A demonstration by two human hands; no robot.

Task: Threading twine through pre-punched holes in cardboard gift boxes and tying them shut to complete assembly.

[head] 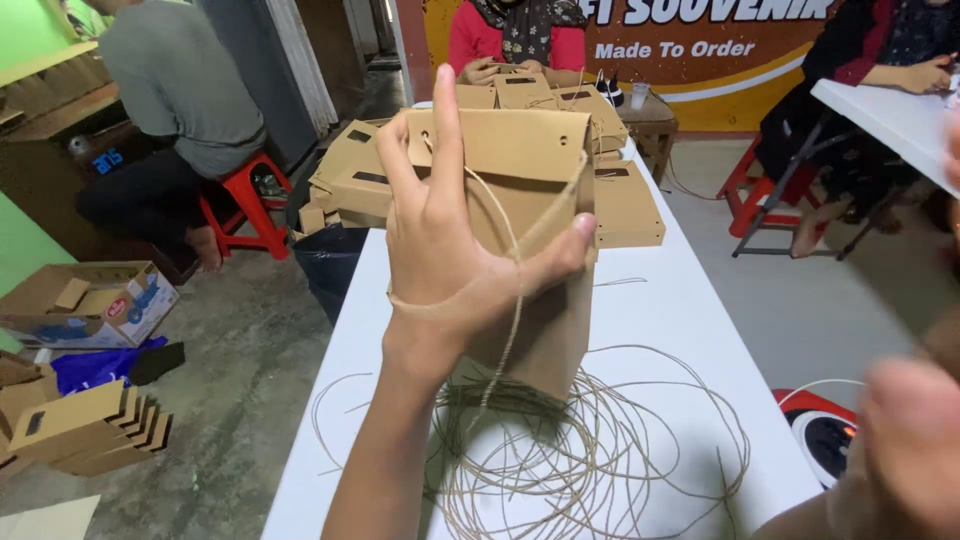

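Note:
My left hand (450, 240) holds a brown paper bag (540, 200) upright above the white table (660, 320), fingers spread on its near face and thumb hooked round its right edge. A thin twine cord (512, 290) runs from a hole near the bag's top, across my palm and wrist, and down to a loose tangle of twine (590, 450) on the table. My right hand (905, 440) is blurred at the lower right, off the table's corner, apart from the bag; nothing shows in it.
Stacks of flat brown bags (620, 205) lie at the table's far end. One person sits opposite, another on a red stool (245, 205) at left, a third at a white table (890, 115) right. Cardboard boxes (90, 300) and folded bags sit on the floor, left.

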